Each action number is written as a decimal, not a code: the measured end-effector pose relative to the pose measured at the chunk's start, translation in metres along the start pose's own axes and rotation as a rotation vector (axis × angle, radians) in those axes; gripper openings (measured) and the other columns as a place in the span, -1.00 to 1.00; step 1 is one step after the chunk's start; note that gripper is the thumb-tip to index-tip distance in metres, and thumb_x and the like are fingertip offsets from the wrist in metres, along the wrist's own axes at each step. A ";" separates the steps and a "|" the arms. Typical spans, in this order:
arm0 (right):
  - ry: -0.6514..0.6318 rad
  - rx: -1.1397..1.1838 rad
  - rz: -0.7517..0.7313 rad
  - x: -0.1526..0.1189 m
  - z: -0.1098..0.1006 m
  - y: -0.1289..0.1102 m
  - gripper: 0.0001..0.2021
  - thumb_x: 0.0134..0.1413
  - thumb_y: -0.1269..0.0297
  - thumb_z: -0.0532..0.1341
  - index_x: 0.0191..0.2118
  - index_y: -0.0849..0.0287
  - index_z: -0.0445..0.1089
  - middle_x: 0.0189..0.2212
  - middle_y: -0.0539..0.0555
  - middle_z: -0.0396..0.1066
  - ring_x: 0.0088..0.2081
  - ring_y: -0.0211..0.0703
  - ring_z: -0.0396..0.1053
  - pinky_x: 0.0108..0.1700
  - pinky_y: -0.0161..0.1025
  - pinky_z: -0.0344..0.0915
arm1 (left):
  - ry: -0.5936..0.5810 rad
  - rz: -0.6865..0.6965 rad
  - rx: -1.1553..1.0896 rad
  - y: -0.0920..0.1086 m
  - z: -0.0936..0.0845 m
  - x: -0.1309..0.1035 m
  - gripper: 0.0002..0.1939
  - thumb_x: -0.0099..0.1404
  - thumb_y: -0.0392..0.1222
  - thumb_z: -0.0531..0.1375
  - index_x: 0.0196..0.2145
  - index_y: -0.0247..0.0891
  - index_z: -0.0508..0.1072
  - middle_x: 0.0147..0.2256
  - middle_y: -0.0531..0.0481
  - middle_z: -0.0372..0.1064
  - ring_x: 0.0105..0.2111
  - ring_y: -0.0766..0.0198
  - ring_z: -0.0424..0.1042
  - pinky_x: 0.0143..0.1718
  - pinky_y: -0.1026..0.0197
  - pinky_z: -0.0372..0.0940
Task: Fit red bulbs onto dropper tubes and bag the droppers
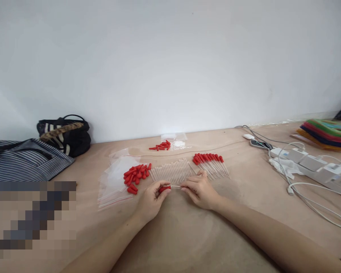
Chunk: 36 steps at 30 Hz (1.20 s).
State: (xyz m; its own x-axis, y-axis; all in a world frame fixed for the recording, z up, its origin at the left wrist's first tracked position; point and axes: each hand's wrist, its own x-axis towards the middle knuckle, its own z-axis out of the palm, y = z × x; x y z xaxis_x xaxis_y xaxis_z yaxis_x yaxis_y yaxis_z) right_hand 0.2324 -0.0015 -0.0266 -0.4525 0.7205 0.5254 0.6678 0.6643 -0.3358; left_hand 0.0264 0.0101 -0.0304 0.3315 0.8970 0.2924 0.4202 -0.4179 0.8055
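Left hand (152, 200) pinches a red cap (165, 189) between thumb and fingers; right hand (199, 191) pinches a thin clear tube (175, 186), fingers narrow. Cap and tube sit end to end between the hands, just beyond the near edge of a row of bare tubes (170, 171). Can't tell whether the tube end is inside the cap mouth.

Doing it well, my judgement: line tube up straight with cap, grip tube close to the joining end, push gently with a slight twist, no sideways bend. Tube looks brittle, cap looks soft; too hard a squeeze on the cap likely narrows its mouth.

Surface (170, 237): brown, smooth. Pile of red caps (136, 175) left of the row, next to clear plastic bags (110, 187); capped tubes (208, 163) fanned out right; a few more caps (161, 146) farther back.

Room: plain pale wall (170, 68) behind. Striped bag (31, 161) and black bag (76, 138) far left. Right side: phone (260, 144), power strip (315, 174) with plugs and cables, colourful stack (326, 134) near the wall.
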 end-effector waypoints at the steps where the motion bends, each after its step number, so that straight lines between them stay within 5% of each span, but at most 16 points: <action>1: 0.004 0.006 -0.001 0.000 0.001 -0.002 -0.82 0.10 0.35 0.02 -0.32 0.14 0.37 -0.49 -0.03 0.41 -0.44 -0.30 0.28 -0.18 -0.18 -0.16 | 0.004 -0.006 -0.008 -0.001 0.001 0.000 -0.78 0.16 -0.16 0.11 -0.23 -0.25 0.38 -0.34 -0.02 0.44 -0.35 0.24 0.43 -0.33 0.22 0.35; 13: -0.005 0.036 -0.066 -0.002 0.003 -0.008 -0.79 0.11 0.38 -0.01 -0.29 0.16 0.38 -0.49 -0.01 0.41 -0.45 -0.33 0.27 -0.19 -0.20 -0.16 | 0.049 -0.056 -0.041 0.001 0.001 -0.005 -0.77 0.12 -0.12 0.15 -0.28 -0.27 0.43 -0.37 -0.02 0.48 -0.39 0.23 0.47 -0.35 0.23 0.39; 25: 0.016 -0.095 -0.189 0.000 -0.004 -0.003 -0.77 0.08 0.39 0.00 -0.33 0.14 0.41 -0.57 -0.03 0.35 -0.47 -0.30 0.22 -0.21 -0.17 -0.16 | -0.037 -0.075 -0.151 -0.001 0.004 -0.011 -0.77 0.12 -0.18 0.16 -0.24 -0.26 0.40 -0.36 -0.01 0.49 -0.35 0.25 0.48 -0.29 0.24 0.39; 36: 0.041 -0.125 -0.190 0.001 0.002 -0.009 -0.78 0.04 0.40 0.01 -0.37 0.14 0.40 -0.61 -0.05 0.31 -0.49 -0.31 0.18 -0.23 -0.18 -0.17 | -0.007 -0.017 0.015 0.000 0.003 -0.012 -0.78 0.11 -0.17 0.16 -0.27 -0.26 0.43 -0.41 0.00 0.49 -0.43 0.26 0.46 -0.38 0.26 0.37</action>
State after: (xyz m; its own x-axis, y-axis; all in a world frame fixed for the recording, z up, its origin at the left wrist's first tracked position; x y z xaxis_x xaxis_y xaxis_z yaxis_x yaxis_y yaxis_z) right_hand 0.2248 -0.0057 -0.0246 -0.5548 0.5744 0.6018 0.6420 0.7557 -0.1295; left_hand 0.0245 -0.0007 -0.0356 0.3298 0.9030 0.2754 0.4384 -0.4048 0.8024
